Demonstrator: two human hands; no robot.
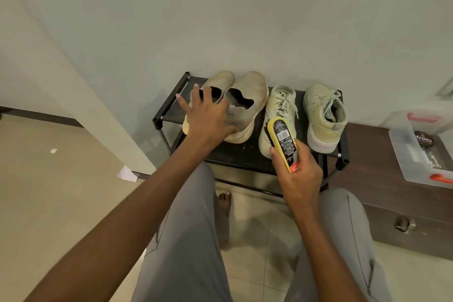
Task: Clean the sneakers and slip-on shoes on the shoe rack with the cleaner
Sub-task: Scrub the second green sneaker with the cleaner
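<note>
Four shoes line the shoe rack point(245, 157): slip-ons point(247, 100) toward its left edge, sneakers point(323, 115) toward its right; left hand point(208, 115) spread open over slip-ons, right hand point(299, 174) gripping yellow brush point(282, 140) on a sneaker

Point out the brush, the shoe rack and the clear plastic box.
brush point(282, 137): head view, its yellow labelled back.
shoe rack point(160, 119): head view, front left corner of frame.
clear plastic box point(402, 154): head view, its left rim.

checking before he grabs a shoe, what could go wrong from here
The left hand reaches for the slip-on shoes that sit close together; lifting one could drag the other off the shoe rack. The brush in the right hand hovers by a sneaker and might bump it.
</note>
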